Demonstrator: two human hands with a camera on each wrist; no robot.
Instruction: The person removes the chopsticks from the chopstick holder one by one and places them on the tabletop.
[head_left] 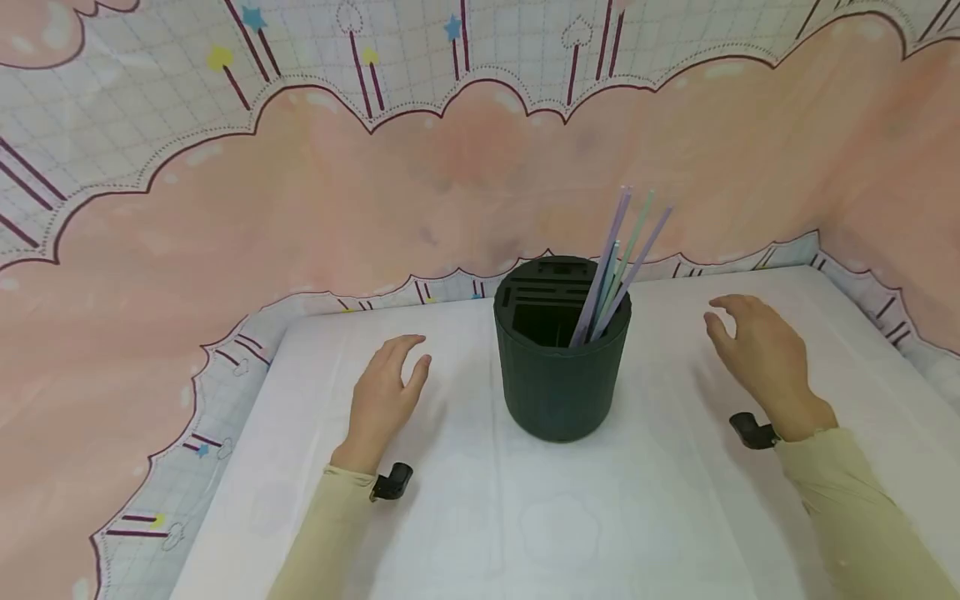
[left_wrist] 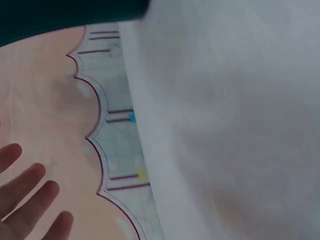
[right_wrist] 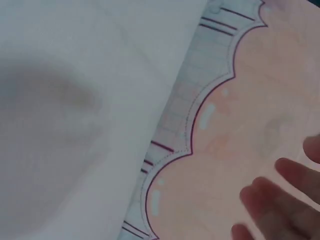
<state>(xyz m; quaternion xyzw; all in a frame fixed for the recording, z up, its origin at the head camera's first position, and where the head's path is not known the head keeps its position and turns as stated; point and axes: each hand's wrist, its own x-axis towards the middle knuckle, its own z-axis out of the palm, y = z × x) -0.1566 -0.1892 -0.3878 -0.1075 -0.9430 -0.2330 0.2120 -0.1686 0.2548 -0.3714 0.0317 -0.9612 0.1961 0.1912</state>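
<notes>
Holder is placed between left hand and right hand, thumbs and fingers apart, nothing gripped; straws likely wall-supported.

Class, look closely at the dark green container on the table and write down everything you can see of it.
The dark green container is a rounded, bucket-like holder, slightly narrower at its base, and looks like plastic. Its top has narrow slots towards the back and a larger opening in front. Several thin, straw-like sticks, lilac and pale green among them, stand in it, leaning right in the head view. It stands upright on the white table; nothing else visibly touches it.
</notes>
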